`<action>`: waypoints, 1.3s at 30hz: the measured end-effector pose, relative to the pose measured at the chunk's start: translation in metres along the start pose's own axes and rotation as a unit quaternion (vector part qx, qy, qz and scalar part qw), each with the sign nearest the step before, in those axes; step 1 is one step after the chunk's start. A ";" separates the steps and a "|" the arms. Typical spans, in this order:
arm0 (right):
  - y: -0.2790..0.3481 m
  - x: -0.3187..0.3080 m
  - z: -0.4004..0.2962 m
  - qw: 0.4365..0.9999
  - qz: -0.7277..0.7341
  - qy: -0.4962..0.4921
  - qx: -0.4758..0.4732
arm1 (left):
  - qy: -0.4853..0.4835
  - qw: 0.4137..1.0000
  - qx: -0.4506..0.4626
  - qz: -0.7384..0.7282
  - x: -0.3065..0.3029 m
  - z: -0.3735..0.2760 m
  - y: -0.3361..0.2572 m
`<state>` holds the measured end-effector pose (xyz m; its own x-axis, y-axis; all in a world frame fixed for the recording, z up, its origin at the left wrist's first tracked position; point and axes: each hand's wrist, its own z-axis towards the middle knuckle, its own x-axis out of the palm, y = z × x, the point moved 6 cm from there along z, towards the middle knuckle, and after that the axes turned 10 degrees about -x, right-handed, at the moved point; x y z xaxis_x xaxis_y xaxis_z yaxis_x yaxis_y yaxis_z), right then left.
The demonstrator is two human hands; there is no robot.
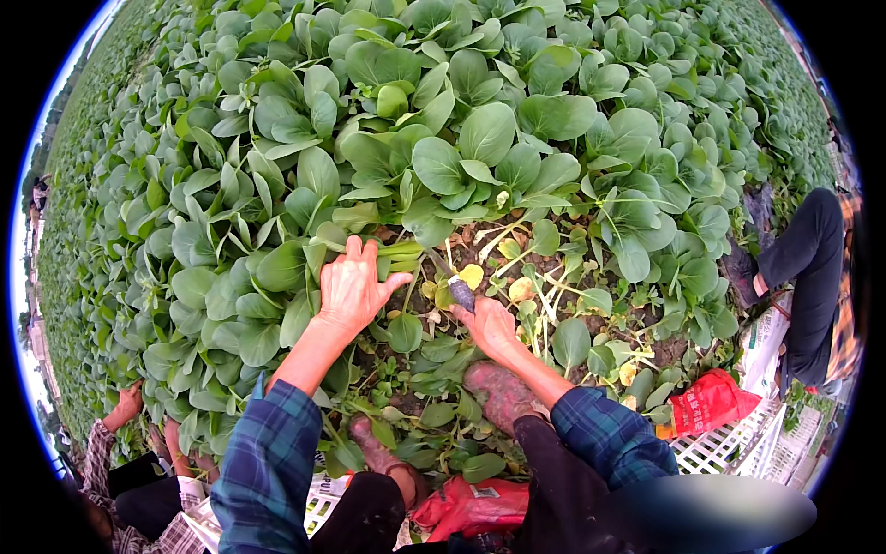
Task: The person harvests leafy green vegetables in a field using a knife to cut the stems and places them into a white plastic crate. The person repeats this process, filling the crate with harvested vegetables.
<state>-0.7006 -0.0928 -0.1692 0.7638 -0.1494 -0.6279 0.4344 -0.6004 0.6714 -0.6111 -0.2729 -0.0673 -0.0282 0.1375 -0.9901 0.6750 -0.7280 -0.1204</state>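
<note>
My left hand (pixel 349 287) is closed around a head of bok choy (pixel 400 253), thumb standing out to the side. Its pale green stems point right, toward the knife. Held low in my right hand (pixel 491 325) is a small knife (pixel 462 293) with a dark handle, lighter at its blade end. The narrow blade (pixel 439 262) reaches up and left to the base of the stems; whether it touches them I cannot tell. Below the hands, cut leaves (pixel 437 415) lie on the soil between my feet.
Dense bok choy (pixel 477 138) fills the ground ahead. Yellowed leaves and stalks (pixel 547 294) litter the soil at right. A red bag (pixel 477 505) lies between my legs, another red bag (pixel 716 401) on a white plastic crate (pixel 720 447). People crouch at left (pixel 124 408) and right (pixel 806 263).
</note>
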 end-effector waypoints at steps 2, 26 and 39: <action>-0.001 0.001 -0.009 1.000 -0.003 0.028 0.006 | 0.036 0.999 0.002 0.025 0.002 -0.001 -0.002; -0.004 -0.034 -0.039 0.917 0.397 -0.010 0.039 | -0.107 0.972 0.011 -0.210 -0.035 -0.026 -0.007; 0.011 -0.063 -0.077 0.684 0.722 -0.046 0.089 | 0.264 0.830 -0.218 -0.441 0.010 -0.126 -0.057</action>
<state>-0.7073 -0.0297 -0.0922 0.2981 -0.7314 0.6134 -0.8134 0.1417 0.5641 -0.5570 -0.1457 -0.0611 -0.4029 0.8467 -0.3476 0.7692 0.1075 -0.6299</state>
